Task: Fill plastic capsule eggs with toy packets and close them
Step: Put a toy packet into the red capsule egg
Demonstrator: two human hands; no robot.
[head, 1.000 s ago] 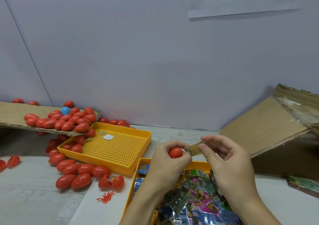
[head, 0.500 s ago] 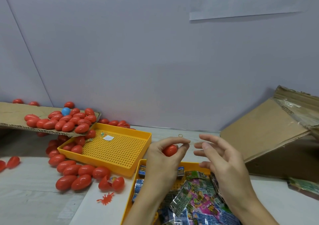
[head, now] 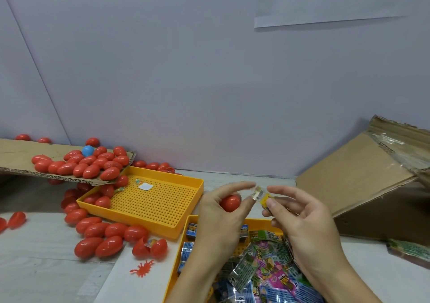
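My left hand (head: 217, 212) grips a red capsule egg (head: 230, 203) in its curled fingers, above the near yellow tray. A small folded toy packet (head: 261, 196), clear and yellow, sits between both hands; my left fingertips and my right hand (head: 300, 214) both pinch it right beside the egg. The near yellow tray (head: 179, 265) below holds several loose toy packets (head: 263, 270).
A second yellow perforated tray (head: 176, 223) lies left of my hands with red eggs spilling in. Closed red eggs (head: 100, 235) lie on the table and on a cardboard sheet (head: 16, 156). An open red egg (head: 150, 248), an orange toy bug (head: 143, 267) and a cardboard box (head: 363, 186) are nearby.
The packet was out of sight half a second ago with my right fingers spread; now it shows between both hands, pinched beside the egg. The egg stays in my left hand.
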